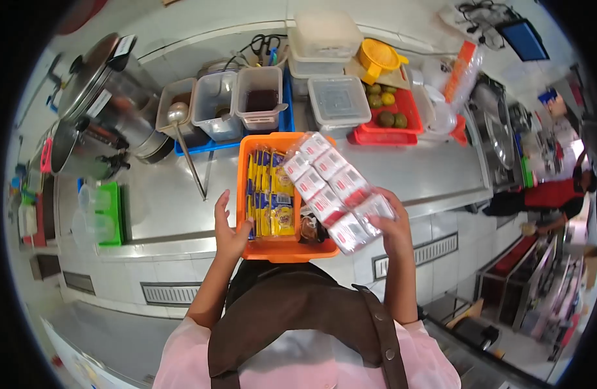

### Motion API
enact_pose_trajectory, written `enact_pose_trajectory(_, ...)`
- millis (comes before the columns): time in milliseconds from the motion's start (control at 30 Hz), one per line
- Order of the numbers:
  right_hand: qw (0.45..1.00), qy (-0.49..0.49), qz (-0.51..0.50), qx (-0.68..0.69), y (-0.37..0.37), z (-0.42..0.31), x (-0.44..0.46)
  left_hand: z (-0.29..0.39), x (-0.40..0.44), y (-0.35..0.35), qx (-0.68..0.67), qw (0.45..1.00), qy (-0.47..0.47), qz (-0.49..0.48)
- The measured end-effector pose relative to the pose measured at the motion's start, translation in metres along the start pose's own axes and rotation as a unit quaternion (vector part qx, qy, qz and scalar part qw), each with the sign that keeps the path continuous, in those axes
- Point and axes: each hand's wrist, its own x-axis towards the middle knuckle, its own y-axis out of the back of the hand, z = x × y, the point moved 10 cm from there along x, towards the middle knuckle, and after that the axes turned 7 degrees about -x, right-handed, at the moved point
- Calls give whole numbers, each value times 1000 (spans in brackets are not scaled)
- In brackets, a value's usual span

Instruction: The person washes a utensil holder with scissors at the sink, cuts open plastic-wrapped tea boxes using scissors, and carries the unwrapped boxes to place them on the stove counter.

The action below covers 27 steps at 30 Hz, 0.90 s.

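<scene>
An orange plastic bin (245,249) stands at the counter's front edge, close to my body. Rows of yellow-and-blue sachets (270,194) fill its left side, and a dark brown packet (309,228) lies at its lower right. My left hand (231,232) is beside the bin's left wall, fingers apart, with the thumb overlapping the rim. In my right hand (392,228) is a clear-wrapped pack of small white-and-red boxes (329,188), gripped at its lower right end. The pack slants over the bin's right side and hides part of it.
Behind the bin are clear tubs (258,97) in a blue tray, a ladle (189,152), a lidded container (339,104) and a red tray (386,136) with green fruit. Metal dispensers (126,97) and a green tray (110,214) stand left. Another person (544,198) is at far right.
</scene>
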Motion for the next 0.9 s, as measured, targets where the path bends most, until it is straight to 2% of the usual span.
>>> enact_pose_trajectory(67,999,3,-35,31,17,6,-8,28,-6,-21,-60,998,-8,-28)
enact_pose_trajectory(100,998,7,-49,46,23,10,-12,27,-10,-51,-245,966,40,-68)
enact_pose_trajectory(133,996,-4,-54,75,30,23,-17,13,-19,-86,-369,907,172,-107)
enact_pose_trajectory(200,987,-16,-81,138,34,51,-32,29,-46,-157,-554,715,384,-186)
enact_pose_trajectory(267,983,-27,-120,133,24,57,-48,42,-41,-185,-539,750,353,-153)
enact_pose_trajectory(400,984,51,-163,-48,32,57,-70,59,-22,-227,-603,708,304,-206)
enact_pose_trajectory(500,965,-66,-189,168,57,66,-67,78,-13,-264,-559,739,268,-264)
enact_pose_trajectory(567,985,-28,-104,132,94,56,-46,101,-11,-295,-535,751,250,-293)
enact_pose_trajectory(600,991,-7,-62,115,114,49,-32,95,-14,-318,-513,761,272,-290)
enact_pose_trajectory(633,995,41,-12,88,134,36,-19,113,-10,-338,-494,780,222,-315)
enact_pose_trajectory(700,996,0,-26,82,170,45,5,136,-5,-380,-437,820,150,-337)
enact_pose_trajectory(733,996,-19,-39,78,186,47,17,132,2,-400,-416,837,171,-313)
enact_pose_trajectory(767,990,-62,-12,126,207,49,27,128,11,-419,-392,854,191,-285)
enact_pose_trajectory(800,980,-113,-27,159,222,59,36,122,17,-434,-364,869,215,-259)
enact_pose_trajectory(867,947,-224,-48,224,251,87,45,118,7,-474,-348,835,295,-306)
enact_pose_trajectory(900,940,-256,-67,215,264,98,47,114,1,-492,-354,810,327,-334)
